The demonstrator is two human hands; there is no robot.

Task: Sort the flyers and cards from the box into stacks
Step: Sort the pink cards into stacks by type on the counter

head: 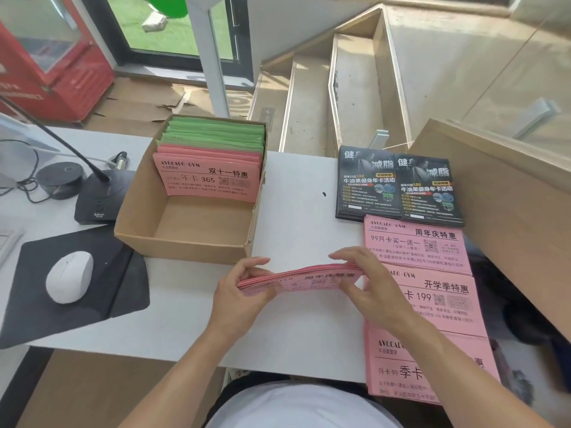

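Fingers (256,264) of both hands pinch pink flyers (296,279), long axis left-right.

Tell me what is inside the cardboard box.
The cardboard box holds pink flyers leaning at its far end with green flyers behind them. The near half shows bare floor. Whatever lies behind or beneath the sheets is hidden.
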